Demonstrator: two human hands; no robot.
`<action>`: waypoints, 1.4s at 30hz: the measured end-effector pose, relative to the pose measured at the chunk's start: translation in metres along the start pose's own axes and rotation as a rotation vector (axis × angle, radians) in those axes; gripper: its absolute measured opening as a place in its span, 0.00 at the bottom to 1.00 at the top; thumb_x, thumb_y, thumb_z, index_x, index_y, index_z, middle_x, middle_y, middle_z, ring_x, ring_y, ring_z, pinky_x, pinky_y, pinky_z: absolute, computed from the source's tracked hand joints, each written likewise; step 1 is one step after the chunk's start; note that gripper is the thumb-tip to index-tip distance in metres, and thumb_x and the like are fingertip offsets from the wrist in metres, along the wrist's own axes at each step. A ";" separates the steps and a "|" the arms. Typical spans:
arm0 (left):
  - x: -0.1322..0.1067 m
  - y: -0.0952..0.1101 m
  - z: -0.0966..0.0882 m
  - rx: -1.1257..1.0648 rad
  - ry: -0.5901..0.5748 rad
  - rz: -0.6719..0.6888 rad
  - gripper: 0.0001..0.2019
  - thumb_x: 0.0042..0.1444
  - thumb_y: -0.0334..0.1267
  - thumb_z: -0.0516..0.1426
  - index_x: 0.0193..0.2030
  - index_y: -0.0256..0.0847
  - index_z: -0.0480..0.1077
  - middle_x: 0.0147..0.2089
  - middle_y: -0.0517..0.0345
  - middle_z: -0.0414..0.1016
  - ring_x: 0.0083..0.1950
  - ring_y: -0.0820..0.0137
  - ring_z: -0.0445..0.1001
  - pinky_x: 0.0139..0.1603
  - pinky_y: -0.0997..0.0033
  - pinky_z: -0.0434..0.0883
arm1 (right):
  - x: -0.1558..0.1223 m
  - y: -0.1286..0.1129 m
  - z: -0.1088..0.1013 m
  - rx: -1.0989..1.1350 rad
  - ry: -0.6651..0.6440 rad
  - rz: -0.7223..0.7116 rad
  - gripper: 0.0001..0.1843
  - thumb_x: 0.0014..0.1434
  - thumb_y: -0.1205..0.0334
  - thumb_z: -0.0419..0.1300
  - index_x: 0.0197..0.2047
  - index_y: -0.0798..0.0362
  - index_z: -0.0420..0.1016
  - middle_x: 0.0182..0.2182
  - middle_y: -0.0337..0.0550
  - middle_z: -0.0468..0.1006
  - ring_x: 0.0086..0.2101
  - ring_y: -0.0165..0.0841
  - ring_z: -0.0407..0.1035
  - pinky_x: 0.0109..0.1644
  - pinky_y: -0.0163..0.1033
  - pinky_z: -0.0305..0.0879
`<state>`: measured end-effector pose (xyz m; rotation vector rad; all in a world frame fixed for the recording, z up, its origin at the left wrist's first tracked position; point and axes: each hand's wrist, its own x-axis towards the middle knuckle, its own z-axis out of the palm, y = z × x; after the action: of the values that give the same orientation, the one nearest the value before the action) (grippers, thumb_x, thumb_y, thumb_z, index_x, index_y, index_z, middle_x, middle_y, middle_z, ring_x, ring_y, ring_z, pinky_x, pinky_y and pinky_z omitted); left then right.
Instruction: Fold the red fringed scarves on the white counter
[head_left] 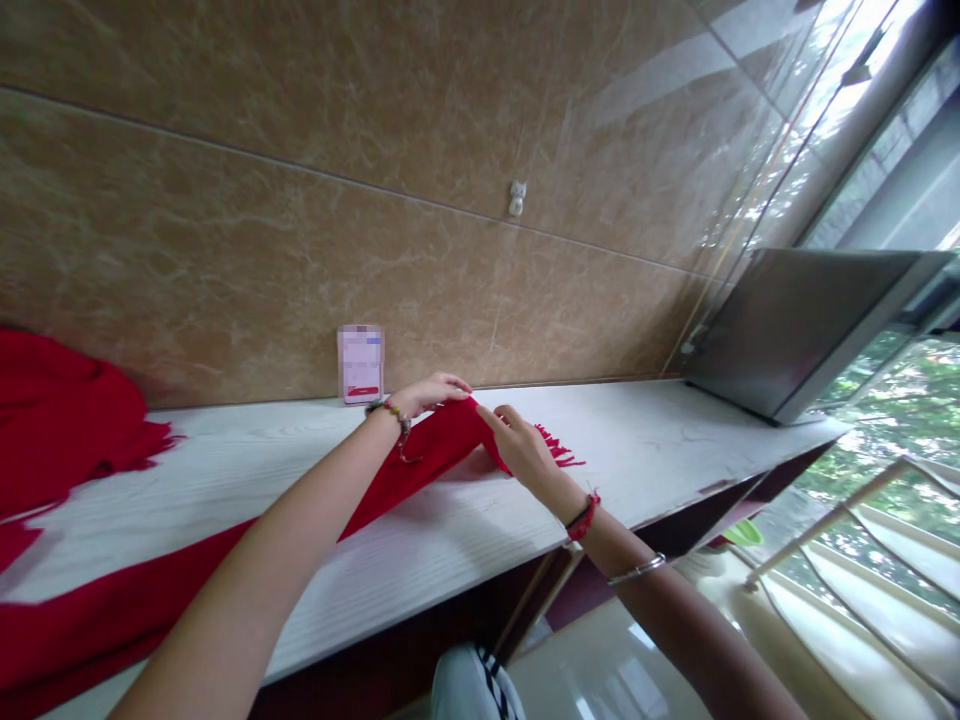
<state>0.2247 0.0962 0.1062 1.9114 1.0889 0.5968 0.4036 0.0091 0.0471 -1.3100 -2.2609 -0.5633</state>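
Through the head camera I find the red scarf [442,440] stretched along the white countertop [622,430], running from the lower left corner up to both hands. With the left hand [435,392] I have it by the far edge, fingers close together and pinching the cloth, though the thumb's exact place I can't make out. The right hand [521,445] is just beside it, index finger straight against the fold and the others curled; the cloth is pinched there too, raised off the counter in a low peak. Past the right hand, the scarf's fringe [559,447] fans out over the counter. Away to my left lies a heap of red cloth [67,420], and I can't tell whether it joins the scarf. A blurred, phone-like panel [361,365] leans upright against the brown tiled wall [262,250], near the left hand. A grey box-shaped appliance [802,330] sits at the counter's right end, well apart.
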 end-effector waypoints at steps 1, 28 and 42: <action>0.009 0.011 0.005 0.039 0.016 0.032 0.14 0.46 0.39 0.59 0.42 0.38 0.71 0.33 0.58 0.75 0.33 0.73 0.71 0.32 0.77 0.65 | 0.000 0.009 -0.003 0.018 0.021 0.044 0.28 0.58 0.76 0.44 0.61 0.51 0.57 0.44 0.49 0.69 0.32 0.31 0.68 0.31 0.33 0.67; -0.034 -0.021 0.134 1.037 -0.006 0.215 0.34 0.50 0.19 0.48 0.65 0.35 0.45 0.67 0.40 0.43 0.66 0.52 0.44 0.59 0.51 0.56 | -0.055 0.111 0.025 -0.023 -0.219 -0.218 0.22 0.57 0.75 0.48 0.55 0.59 0.66 0.48 0.56 0.72 0.45 0.41 0.69 0.49 0.46 0.68; -0.027 -0.012 0.134 1.070 -0.130 0.272 0.35 0.48 0.18 0.45 0.65 0.37 0.44 0.69 0.50 0.40 0.68 0.57 0.38 0.61 0.46 0.50 | -0.069 0.119 0.059 0.369 -0.202 0.072 0.32 0.53 0.79 0.42 0.60 0.55 0.59 0.60 0.53 0.58 0.57 0.38 0.55 0.58 0.47 0.58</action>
<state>0.3026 0.0186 0.0239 2.9903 1.1747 -0.0364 0.5275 0.0493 -0.0269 -1.2959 -2.3220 0.0172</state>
